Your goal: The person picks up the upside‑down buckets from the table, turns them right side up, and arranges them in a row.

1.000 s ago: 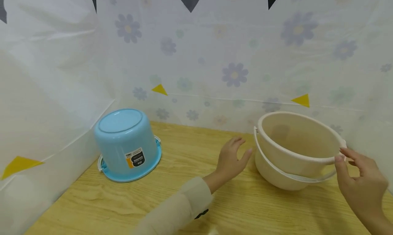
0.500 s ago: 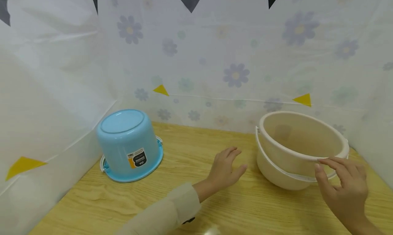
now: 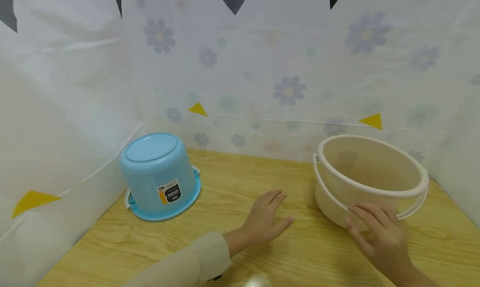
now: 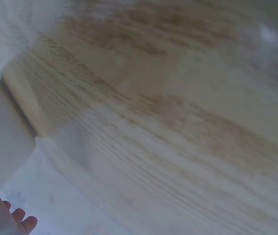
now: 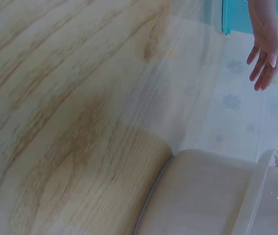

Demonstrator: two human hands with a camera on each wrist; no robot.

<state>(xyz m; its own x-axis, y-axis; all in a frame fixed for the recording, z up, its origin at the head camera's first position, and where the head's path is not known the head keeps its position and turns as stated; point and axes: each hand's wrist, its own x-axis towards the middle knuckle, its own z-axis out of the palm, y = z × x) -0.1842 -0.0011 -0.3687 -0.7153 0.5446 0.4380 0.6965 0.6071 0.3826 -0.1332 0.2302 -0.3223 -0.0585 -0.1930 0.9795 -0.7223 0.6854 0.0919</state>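
A cream bucket (image 3: 337, 199) stands upright on the right of the table, its mouth facing up and its white handle (image 3: 325, 185) slung down across the front. My right hand (image 3: 382, 239) is in front of this bucket, fingertips at the handle and thumb apart from them; whether they touch it I cannot tell. Left of the bucket, my left hand (image 3: 262, 220) hovers over the table with relaxed, spread fingers and holds nothing. On the left side a light blue bucket (image 3: 157, 174) sits upside down, rim on the table, a label on its wall.
The wood-grain table (image 3: 240, 174) ends at a white flower-printed sheet (image 3: 240, 70) behind and plain sheeting at the sides. Yellow triangles (image 3: 198, 109) and dark triangles (image 3: 234, 1) mark the sheet. The left wrist view shows mostly tabletop.
My right hand has moved left from the cream bucket's right rim to its front. My left hand has drawn back leftward and nearer. Both buckets stay in place.
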